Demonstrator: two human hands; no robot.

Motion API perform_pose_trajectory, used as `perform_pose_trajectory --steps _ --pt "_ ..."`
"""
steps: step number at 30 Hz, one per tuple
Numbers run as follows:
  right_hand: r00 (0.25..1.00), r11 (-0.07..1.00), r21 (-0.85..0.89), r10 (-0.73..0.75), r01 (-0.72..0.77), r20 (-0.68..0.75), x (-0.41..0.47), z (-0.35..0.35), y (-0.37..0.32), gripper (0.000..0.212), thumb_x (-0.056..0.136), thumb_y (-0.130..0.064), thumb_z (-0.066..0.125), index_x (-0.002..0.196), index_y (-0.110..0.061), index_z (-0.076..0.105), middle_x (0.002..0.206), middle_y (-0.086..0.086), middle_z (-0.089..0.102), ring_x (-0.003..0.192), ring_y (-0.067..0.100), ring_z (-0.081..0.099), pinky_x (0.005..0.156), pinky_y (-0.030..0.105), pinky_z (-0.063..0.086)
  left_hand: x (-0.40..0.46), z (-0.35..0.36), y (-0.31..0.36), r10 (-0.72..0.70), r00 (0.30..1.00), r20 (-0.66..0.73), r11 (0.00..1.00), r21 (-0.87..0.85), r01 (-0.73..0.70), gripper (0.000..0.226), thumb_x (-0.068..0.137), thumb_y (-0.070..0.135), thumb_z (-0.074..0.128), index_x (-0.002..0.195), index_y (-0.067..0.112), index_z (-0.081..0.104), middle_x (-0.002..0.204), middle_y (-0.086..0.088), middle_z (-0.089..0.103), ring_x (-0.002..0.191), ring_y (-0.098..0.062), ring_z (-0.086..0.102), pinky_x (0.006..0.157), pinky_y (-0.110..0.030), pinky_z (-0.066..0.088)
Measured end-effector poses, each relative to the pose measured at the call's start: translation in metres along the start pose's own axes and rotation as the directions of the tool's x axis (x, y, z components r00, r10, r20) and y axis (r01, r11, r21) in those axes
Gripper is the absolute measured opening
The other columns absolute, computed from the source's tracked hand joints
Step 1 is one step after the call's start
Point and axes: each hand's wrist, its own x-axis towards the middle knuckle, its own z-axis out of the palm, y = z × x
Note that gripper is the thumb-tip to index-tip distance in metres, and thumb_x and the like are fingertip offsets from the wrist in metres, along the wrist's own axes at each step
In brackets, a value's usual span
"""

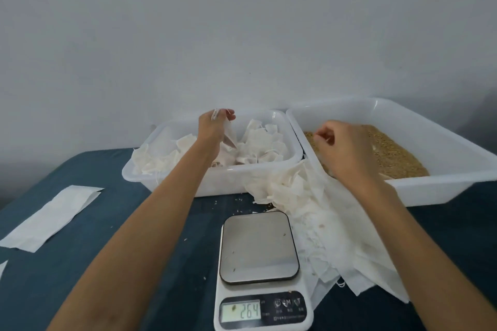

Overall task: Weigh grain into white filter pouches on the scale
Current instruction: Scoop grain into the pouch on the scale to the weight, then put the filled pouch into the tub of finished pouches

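While the steel-topped white digital scale [258,247] sat bare, a white filter pouch [230,133] was pinched by the left hand [212,126] over the pouch tub [215,183]; loosely curled right hand [338,142], grip unclear, over tan grain [390,153]; weighing pending.

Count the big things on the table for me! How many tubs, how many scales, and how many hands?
Tubs: 2, one with pouches and one with grain
Scales: 1
Hands: 2, left and right
Total: 5
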Motion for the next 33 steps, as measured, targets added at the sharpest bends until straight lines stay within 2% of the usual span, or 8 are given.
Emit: perform_pose_trajectory --steps 2,5,7,10,17,22,26,33 --pt "1.0 0.996 0.083 -0.013 0.014 -0.019 -0.007 0.006 -0.009 0.008 0.094 -0.019 0.067 0.092 -0.017 0.075 0.079 -0.006 0.071 0.067 0.01 0.06 0.062 0.026 0.045 0.01 -0.004 -0.009 0.02 0.999 0.035 0.984 0.178 -0.026 0.02 0.103 0.007 0.056 0.098 0.004 0.076 0.115 -0.012 0.075 0.097 -0.024 0.064 0.057 -0.021 0.053" --pt "1.0 0.991 0.132 -0.008 0.006 0.018 -0.012 0.013 -0.011 0.008 0.094 -0.02 0.067 0.094 -0.02 0.076 0.077 -0.013 0.066 0.066 -0.003 0.058 0.062 0.021 0.048 0.024 -0.013 -0.015 -0.053 0.995 0.081 0.925 0.38 0.018 0.015 0.097 0.006 0.067 0.101 -0.004 0.077 0.113 -0.016 0.075 0.097 -0.034 0.07 0.087 -0.036 0.057" --pt "1.0 0.992 0.124 -0.007 0.003 0.031 -0.014 0.017 -0.01 0.008 0.093 -0.021 0.068 0.094 -0.02 0.076 0.077 -0.014 0.066 0.067 -0.006 0.057 0.063 0.017 0.047 0.027 -0.017 -0.011 -0.066 0.997 0.05 0.878 0.478 0.034 0.021 0.094 0.007 0.071 0.109 -0.006 0.077 0.106 -0.019 0.073 0.095 -0.034 0.068 0.085 -0.037 0.057" --pt "0.999 0.992 0.128 -0.001 -0.004 0.043 -0.016 0.019 -0.007 0.009 0.093 -0.021 0.068 0.094 -0.02 0.077 0.081 -0.012 0.07 0.068 -0.005 0.059 0.062 0.016 0.045 0.024 -0.019 -0.003 -0.009 1.0 -0.002 0.918 0.396 0.009 0.02 0.095 0.005 0.068 0.111 -0.003 0.078 0.118 -0.02 0.074 0.105 -0.035 0.069 0.079 -0.037 0.057" --pt "0.996 0.991 0.131 0.0 -0.012 0.091 -0.018 0.022 -0.003 0.009 0.094 -0.021 0.067 0.095 -0.021 0.075 0.082 -0.014 0.069 0.07 -0.003 0.06 0.064 0.022 0.05 0.006 -0.023 -0.008 -0.129 0.952 0.278 0.867 0.497 -0.028 0.015 0.1 0.003 0.064 0.108 -0.001 0.076 0.101 -0.022 0.074 0.071 -0.027 0.063 0.053 -0.026 0.051" --pt "0.991 0.99 0.14 -0.034 0.015 0.132 -0.019 0.021 -0.001 0.008 0.094 -0.021 0.067 0.095 -0.022 0.075 0.082 -0.014 0.069 0.071 -0.002 0.061 0.066 0.024 0.052 -0.022 -0.026 -0.001 0.241 0.941 0.236 0.663 0.668 -0.337 0.03 0.102 0.019 0.067 0.128 0.005 0.067 0.118 -0.011 0.07 0.102 -0.023 0.063 0.087 -0.034 0.05" --pt "0.991 0.986 0.161 -0.05 0.03 0.122 -0.02 0.02 -0.001 0.008 0.094 -0.019 0.067 0.095 -0.02 0.075 0.082 -0.013 0.07 0.072 0.0 0.063 0.069 0.028 0.055 -0.091 -0.047 -0.014 0.536 0.822 0.195 0.674 0.488 -0.555 0.013 0.099 0.014 0.07 0.111 0.014 0.068 0.091 0.003 0.067 0.082 -0.007 0.06 0.075 -0.019 0.049" --pt "0.99 0.986 0.158 -0.078 0.059 0.12 -0.022 0.024 -0.003 0.006 0.092 -0.018 0.069 0.092 -0.02 0.075 0.077 -0.014 0.067 0.068 -0.002 0.06 0.064 0.023 0.049 -0.143 -0.065 -0.067 0.217 0.933 0.288 0.756 0.554 -0.347 0.019 0.097 0.018 0.073 0.078 0.015 0.075 0.071 0.006 0.072 0.062 -0.002 0.057 0.064 -0.019 0.045"
